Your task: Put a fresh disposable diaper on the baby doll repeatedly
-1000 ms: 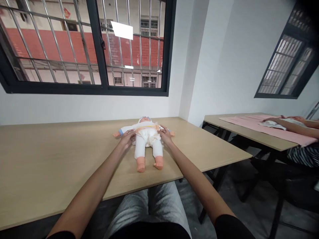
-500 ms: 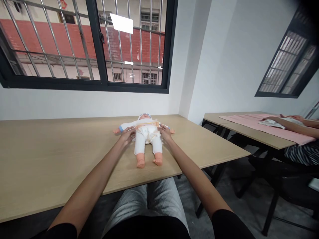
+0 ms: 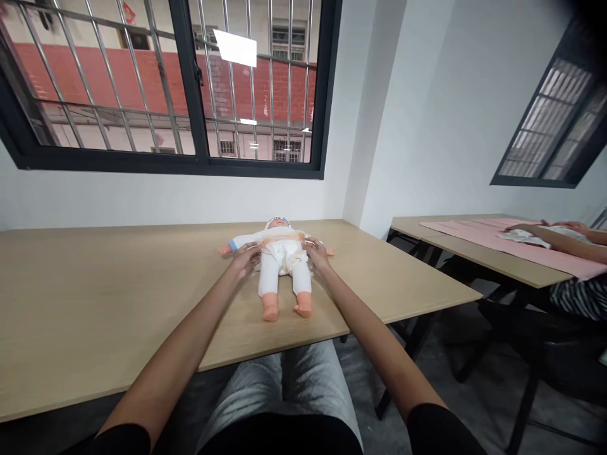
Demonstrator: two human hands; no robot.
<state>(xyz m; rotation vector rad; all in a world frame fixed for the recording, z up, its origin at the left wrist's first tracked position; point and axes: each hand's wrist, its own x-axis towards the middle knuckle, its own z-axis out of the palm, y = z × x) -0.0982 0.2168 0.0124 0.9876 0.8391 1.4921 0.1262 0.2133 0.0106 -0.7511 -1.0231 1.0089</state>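
Little changes: the left hand [image 3: 246,256] and right hand [image 3: 316,254] stay by the doll's [image 3: 269,279] diaper [image 3: 285,249], so work there seems unfinished. I can't tell if either grip pinches it.

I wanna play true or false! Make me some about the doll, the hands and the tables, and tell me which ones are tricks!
1. The doll lies on its back on the near table. True.
2. The left hand is touching the doll's foot. False: it is at one side of the diaper.
3. The right hand is at the diaper's other side. True.
4. The doll's legs are covered in red. False: they are covered in white.
5. A pink cloth lies on the other table. True.
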